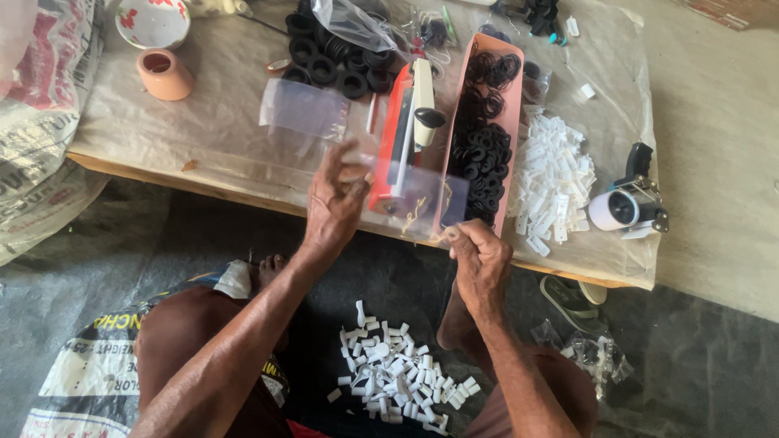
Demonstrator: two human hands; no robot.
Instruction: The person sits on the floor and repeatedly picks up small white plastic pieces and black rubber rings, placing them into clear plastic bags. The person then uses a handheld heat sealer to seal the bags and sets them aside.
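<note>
Clear plastic bag (422, 199) hangs between your hands above the tabletop (203, 154) edge: left hand (334, 203) fingers pinch its left side, right hand (480, 258) fingers grip its lower right corner, before the pink tray (513, 113).

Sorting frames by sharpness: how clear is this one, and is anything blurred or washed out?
Head view: soft daylight with no hard shadows; the left hand is motion-blurred at its fingers; the clear plastic bag it shares with the right hand shows faint sheen; the white clips look slightly overexposed.

Home workshop, low table (162, 154), rubber rings (479, 146), heat sealer (402, 138)
</note>
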